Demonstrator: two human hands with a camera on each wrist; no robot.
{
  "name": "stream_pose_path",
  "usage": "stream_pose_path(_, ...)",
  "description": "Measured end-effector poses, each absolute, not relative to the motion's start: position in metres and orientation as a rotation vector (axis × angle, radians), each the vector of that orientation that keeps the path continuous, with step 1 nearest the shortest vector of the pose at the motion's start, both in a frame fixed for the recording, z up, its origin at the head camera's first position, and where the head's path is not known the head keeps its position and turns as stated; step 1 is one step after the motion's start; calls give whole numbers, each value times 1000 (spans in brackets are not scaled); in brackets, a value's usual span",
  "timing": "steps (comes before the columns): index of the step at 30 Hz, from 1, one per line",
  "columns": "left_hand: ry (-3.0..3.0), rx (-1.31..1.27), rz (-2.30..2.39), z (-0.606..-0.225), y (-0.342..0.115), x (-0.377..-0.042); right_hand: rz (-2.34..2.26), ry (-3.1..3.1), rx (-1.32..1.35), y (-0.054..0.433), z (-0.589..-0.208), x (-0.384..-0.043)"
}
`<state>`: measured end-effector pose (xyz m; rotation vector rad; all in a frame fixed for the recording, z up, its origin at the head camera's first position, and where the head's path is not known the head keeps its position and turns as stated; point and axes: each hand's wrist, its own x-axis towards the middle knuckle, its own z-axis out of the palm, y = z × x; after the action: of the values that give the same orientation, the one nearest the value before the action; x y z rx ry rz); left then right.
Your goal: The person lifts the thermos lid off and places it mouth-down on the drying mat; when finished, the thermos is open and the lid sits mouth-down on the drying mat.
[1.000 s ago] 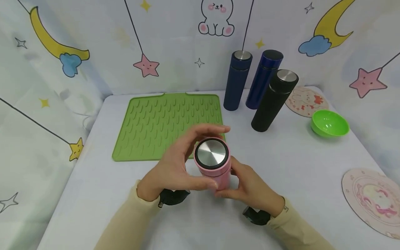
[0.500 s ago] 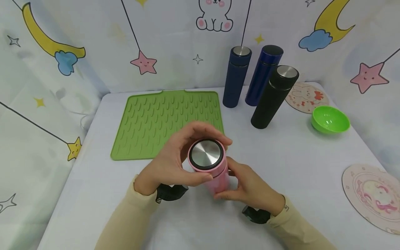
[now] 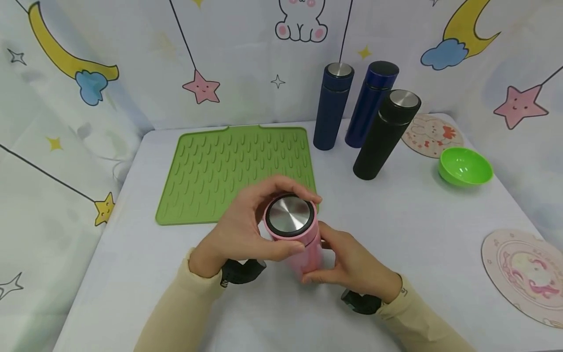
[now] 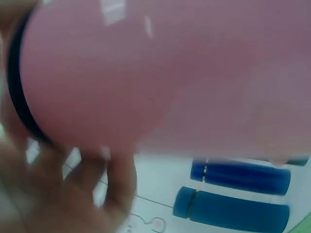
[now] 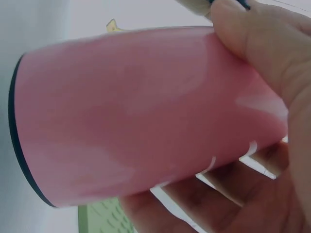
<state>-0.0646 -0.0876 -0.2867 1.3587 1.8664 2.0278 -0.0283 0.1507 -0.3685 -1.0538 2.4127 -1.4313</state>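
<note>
A pink thermos (image 3: pixel 308 254) with a brushed steel disc in a black ring on top stands near the middle of the table's front half, leaning slightly left in the head view. My left hand (image 3: pixel 246 227) curls round its lid (image 3: pixel 289 215), thumb on the near side and fingers behind. Lower down, my right hand (image 3: pixel 356 264) grips the body from the right. In the left wrist view the pink thermos (image 4: pixel 160 77) fills the upper part, with fingers (image 4: pixel 119 184) under it. The right wrist view shows its pink side (image 5: pixel 121 116) between thumb and fingers.
A green ridged mat (image 3: pixel 237 166) lies behind the left hand. Behind and right stand a matte navy thermos (image 3: pixel 332 107), a glossy blue thermos (image 3: pixel 369 110) and a black thermos (image 3: pixel 384 139). Further right are a green bowl (image 3: pixel 465 168) and two round mats, one nearer (image 3: pixel 528 274).
The thermos's top has shifted left with my left hand, so the thermos leans a little more. My right hand has hardly moved. The whole head view has drifted slightly upward.
</note>
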Motion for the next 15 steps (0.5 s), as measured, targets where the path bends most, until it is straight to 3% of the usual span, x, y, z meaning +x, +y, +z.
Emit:
stream_pose_path(8, 2295, 1314, 2035, -282, -75, -56, -1447, 2492, -1054, 152, -370, -30)
stream_pose_path(15, 2068, 1319, 1889, -278, -87, -58, -1513, 2410, -1071, 153, -370, -29)
